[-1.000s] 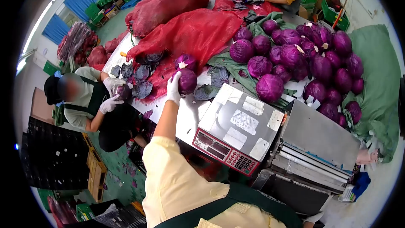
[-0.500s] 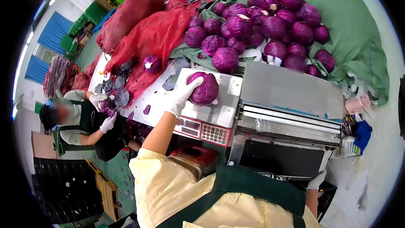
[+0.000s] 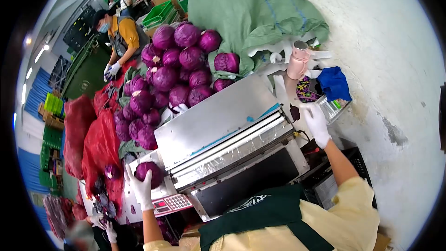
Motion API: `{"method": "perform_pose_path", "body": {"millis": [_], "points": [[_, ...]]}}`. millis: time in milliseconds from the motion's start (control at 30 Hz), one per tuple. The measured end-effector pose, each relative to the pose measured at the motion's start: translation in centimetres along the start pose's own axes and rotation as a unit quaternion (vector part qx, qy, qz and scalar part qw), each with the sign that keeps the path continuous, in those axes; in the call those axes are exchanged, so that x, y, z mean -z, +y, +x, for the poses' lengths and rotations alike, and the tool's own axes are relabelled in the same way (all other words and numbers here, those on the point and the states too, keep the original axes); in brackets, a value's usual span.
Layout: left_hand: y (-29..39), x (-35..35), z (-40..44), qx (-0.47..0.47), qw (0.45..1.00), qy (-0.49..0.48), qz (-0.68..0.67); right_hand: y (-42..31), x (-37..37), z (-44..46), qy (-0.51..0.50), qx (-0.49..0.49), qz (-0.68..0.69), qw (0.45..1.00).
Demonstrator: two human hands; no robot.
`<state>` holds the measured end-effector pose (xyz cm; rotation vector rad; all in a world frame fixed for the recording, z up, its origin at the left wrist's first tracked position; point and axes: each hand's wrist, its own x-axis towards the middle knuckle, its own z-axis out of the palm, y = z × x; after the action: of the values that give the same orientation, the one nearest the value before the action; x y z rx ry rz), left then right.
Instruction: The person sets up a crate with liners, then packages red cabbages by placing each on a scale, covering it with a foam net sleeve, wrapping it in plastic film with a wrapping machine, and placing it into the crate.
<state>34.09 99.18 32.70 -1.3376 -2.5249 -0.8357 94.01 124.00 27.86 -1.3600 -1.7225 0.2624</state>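
A purple cabbage rests on the scale, whose keypad faces me. My left hand, in a white glove, is at the cabbage's left side with fingers spread and thumb overlapping it; whether it still touches is hard to tell. Off to the right, my gloved right hand reaches out with its fingers extended and nothing visible in it. Near its fingertips lies a dark purple leaf scrap. Between my hands stands a wrapping machine with a metal top and a film roll.
Many purple cabbages are heaped behind the machine beside a green cloth. A pink bottle, a blue cloth and a wire basket stand at right. Red mesh sacks lie left. Co-workers work at far left and lower left.
My view has swung to the right. My left hand's grip on the cabbage has loosened, its fingers now spread. My right hand has risen from low beside the machine and reached forward.
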Motion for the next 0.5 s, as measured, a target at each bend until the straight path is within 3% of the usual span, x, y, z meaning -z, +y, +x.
{"method": "perform_pose_path", "body": {"millis": [67, 133, 233, 300, 400, 433, 467, 500], "points": [[1.3, 0.2, -1.9, 0.039, 0.996, -0.018, -0.075, 0.0, -1.4, 5.7, -0.002, 0.071, -0.072, 0.995], [0.7, 0.1, -3.2, 0.031, 0.999, -0.024, -0.016, 0.3, -4.5, 11.3, 0.052, 0.17, -0.086, 0.98], [1.2, 0.7, -4.2, 0.044, 0.998, -0.019, -0.033, -3.6, -7.0, 17.1, 0.032, 0.143, -0.111, 0.983], [2.4, 1.9, -4.9, 0.045, 0.998, 0.012, -0.041, -3.9, -9.8, 19.3, 0.05, 0.173, -0.236, 0.955], [3.5, 3.8, -7.1, 0.037, 0.996, 0.059, -0.063, -4.3, -9.7, 19.9, -0.03, 0.176, -0.203, 0.963], [4.4, 4.5, -7.8, 0.059, 0.992, 0.078, -0.079, -4.6, -9.6, 18.9, 0.037, 0.233, -0.166, 0.958], [4.7, 4.6, -7.9, 0.066, 0.981, 0.111, -0.147, -6.3, -8.2, 17.6, 0.009, 0.224, -0.15, 0.963], [5.4, 4.9, -8.8, 0.072, 0.969, 0.107, -0.21, -7.9, -7.0, 15.8, -0.041, 0.142, -0.022, 0.989]]}}
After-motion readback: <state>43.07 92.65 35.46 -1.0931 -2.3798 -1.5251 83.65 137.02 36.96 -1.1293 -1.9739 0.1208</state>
